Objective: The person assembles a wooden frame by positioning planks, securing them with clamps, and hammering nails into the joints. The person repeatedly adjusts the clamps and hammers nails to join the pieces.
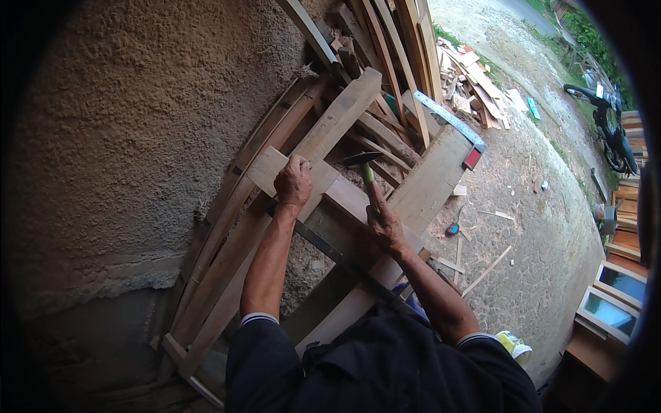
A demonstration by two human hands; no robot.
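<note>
My left hand (294,181) is closed in a fist on top of a wooden frame (348,196), where a long pale beam meets a crosspiece. What its fingers hold, if anything, is hidden. In my right hand (385,226) is a hammer (370,177), gripped by its green handle. The dark hammer head is raised to the right of my left hand, apart from the wood. A dark metal bar (337,255), perhaps a clamp, runs across the frame below both hands. To the right, a try square (451,118) with a red-marked stock lies on a wide board (430,182).
A rough earthen wall (138,124) rises at left, with long boards (227,213) leaning along it. Upright planks (406,62) and a scrap wood pile (475,82) stand beyond. A blue tape measure (452,228) and sticks lie on the ground. A motorcycle (609,131) is far right.
</note>
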